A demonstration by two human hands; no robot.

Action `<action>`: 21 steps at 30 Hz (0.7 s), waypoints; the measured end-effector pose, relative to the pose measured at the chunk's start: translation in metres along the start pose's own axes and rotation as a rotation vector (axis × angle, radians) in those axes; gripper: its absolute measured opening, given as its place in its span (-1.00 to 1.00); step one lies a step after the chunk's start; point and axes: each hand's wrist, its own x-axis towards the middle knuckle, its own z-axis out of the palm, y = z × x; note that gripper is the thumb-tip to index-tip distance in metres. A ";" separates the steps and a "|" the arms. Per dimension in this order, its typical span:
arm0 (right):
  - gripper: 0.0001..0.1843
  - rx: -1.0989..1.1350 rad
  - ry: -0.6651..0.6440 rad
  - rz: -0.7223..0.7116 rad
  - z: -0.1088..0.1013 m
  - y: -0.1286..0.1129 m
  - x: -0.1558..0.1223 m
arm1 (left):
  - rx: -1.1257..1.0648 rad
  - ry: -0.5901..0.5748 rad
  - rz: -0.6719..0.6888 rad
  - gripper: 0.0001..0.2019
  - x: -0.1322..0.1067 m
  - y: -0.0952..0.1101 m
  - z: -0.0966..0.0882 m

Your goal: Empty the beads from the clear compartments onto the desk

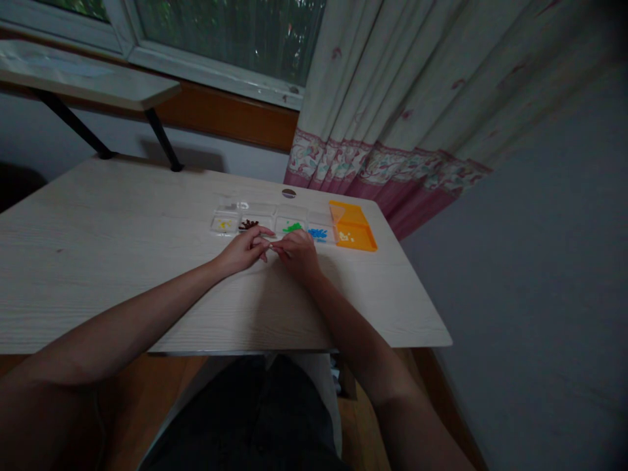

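Observation:
My left hand (244, 249) and my right hand (298, 254) meet over the table, just in front of a row of small boxes. Thumb and fingers of each are pinched together, with the fingertips almost touching. A tiny pale speck shows between them, too small to name. Behind the hands, a clear box (214, 224) holds a few yellow bits, and dark brown pieces (248, 224) lie in the box beside it. Green pieces (293, 227) and blue pieces (318, 233) fill further clear boxes near my right hand. White pieces (346, 237) lie in an open orange box (366, 241).
The pale wooden table (122, 275) ends at a right edge near the grey wall (515, 275). A small dark round item (289, 193) lies behind the boxes. A raised shelf (98, 82) on black legs stands at the left back. A curtain (373, 98) hangs behind the table.

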 end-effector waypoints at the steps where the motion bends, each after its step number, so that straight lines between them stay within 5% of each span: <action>1: -0.79 -0.007 0.000 -0.006 0.000 0.000 0.000 | 0.011 0.000 0.000 -0.61 0.000 -0.001 0.000; 7: -0.83 -0.012 0.106 0.052 -0.001 0.017 0.001 | 0.005 0.044 -0.015 -0.62 0.001 0.000 0.003; 15: -0.67 -0.109 0.490 0.708 -0.040 0.104 -0.023 | 0.004 0.056 -0.005 -0.67 0.003 -0.007 0.003; 21: -0.64 -0.225 0.406 1.019 -0.045 0.118 -0.039 | 0.015 0.059 0.004 -0.67 0.002 -0.003 0.003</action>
